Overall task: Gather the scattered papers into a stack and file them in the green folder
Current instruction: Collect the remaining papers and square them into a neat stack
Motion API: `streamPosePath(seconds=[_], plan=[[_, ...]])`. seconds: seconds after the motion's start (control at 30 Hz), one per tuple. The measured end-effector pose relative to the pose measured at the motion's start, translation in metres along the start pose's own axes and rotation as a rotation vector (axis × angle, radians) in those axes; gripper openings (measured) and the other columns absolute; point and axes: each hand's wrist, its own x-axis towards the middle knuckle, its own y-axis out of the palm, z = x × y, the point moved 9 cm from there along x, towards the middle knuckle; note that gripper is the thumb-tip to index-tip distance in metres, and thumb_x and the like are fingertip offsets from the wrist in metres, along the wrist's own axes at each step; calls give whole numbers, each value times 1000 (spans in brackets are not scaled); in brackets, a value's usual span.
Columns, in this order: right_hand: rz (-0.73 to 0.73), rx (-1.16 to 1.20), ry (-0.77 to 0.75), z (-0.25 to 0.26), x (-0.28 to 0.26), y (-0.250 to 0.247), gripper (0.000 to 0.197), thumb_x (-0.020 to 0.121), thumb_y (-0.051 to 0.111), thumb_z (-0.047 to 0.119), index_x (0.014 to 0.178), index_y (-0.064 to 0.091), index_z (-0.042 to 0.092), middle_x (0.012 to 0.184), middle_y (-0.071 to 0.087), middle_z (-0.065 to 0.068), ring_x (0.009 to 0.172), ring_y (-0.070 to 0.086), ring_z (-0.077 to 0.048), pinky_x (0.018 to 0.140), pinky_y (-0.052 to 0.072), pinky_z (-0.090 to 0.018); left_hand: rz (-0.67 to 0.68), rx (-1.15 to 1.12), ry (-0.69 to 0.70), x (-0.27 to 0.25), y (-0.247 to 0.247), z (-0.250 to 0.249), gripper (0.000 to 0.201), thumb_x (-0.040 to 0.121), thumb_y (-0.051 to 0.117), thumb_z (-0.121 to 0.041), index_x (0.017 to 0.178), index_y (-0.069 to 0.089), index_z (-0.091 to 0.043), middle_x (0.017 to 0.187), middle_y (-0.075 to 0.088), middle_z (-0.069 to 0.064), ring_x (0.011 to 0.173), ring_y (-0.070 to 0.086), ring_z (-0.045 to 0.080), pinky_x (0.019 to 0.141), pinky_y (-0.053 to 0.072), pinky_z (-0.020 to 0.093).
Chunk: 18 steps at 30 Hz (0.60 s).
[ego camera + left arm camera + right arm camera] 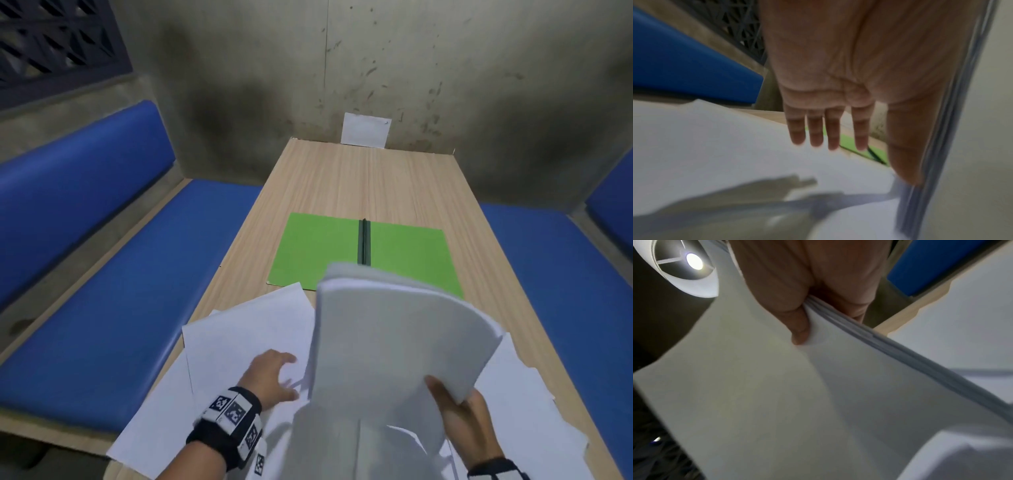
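Observation:
My right hand grips a curved stack of white papers by its lower right edge and holds it lifted over the near table; in the right wrist view the thumb pinches the stack. My left hand hovers with straight fingers over loose white sheets, its thumb beside the stack's edge. The green folder lies open flat farther up the table, its dark spine clip in the middle.
The wooden table runs away to a concrete wall, where a small white sheet leans. Blue padded benches flank the table on both sides. More loose sheets lie at the near right.

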Motion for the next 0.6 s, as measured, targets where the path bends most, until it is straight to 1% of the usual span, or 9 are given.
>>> streamPosePath(seconds=[0.07,0.13,0.23,0.33,0.37,0.43,0.47,0.53,0.6], plan=[[-50,5,42,-4,9,-17,17,83,65,10,96,63,-2,94,67,-21,93,62,-32,82,47,-38,-51,163,-108,3,-2,24,71,76,67,-39,137,35,-25,144,34,3,134,31,23,108,32,32],[-111,4,98,-15,17,-38,19,83,64,11,98,59,0,98,63,-20,99,60,-37,89,47,-42,-3,269,-168,2,7,41,71,80,59,-41,141,26,-24,150,23,7,138,23,28,109,32,37],[-133,9,206,-41,27,-58,22,84,62,9,104,55,2,112,60,-26,100,57,-37,96,44,-48,19,341,-160,2,19,48,56,85,49,-38,135,31,-20,146,26,9,136,23,30,105,36,41],[-131,-94,338,-73,28,-67,45,84,63,7,124,49,-8,129,52,-31,109,53,-40,102,39,-47,15,427,-121,3,20,40,39,83,45,-35,117,42,-17,125,42,6,120,38,27,89,44,37],[-127,-124,369,-82,25,-66,53,82,66,8,128,46,-10,127,51,-33,112,52,-41,99,40,-45,22,444,-113,3,19,37,33,83,45,-33,111,45,-16,118,45,5,112,43,26,86,44,36],[-84,-132,414,-98,20,-58,66,74,68,18,128,45,-10,115,55,-33,104,54,-40,84,44,-43,23,479,-79,4,13,31,15,86,41,-25,98,48,-18,97,49,3,95,49,25,84,46,35],[-85,-139,437,-105,17,-56,66,74,66,22,127,46,-11,116,55,-32,104,55,-40,84,45,-44,30,496,-65,5,10,29,9,88,40,-20,91,48,-19,88,46,2,90,51,25,84,48,36],[-145,-179,462,-112,15,-61,57,80,67,12,126,46,-14,129,50,-35,118,50,-42,99,39,-46,43,521,-44,5,5,29,11,88,39,-15,81,46,-19,79,41,1,84,49,25,82,47,35],[-162,-185,481,-116,16,-63,55,79,68,8,125,47,-15,133,46,-35,123,48,-42,104,35,-45,-6,492,-17,3,-3,27,26,88,38,-15,63,31,-20,66,31,-5,77,44,23,72,43,35]])
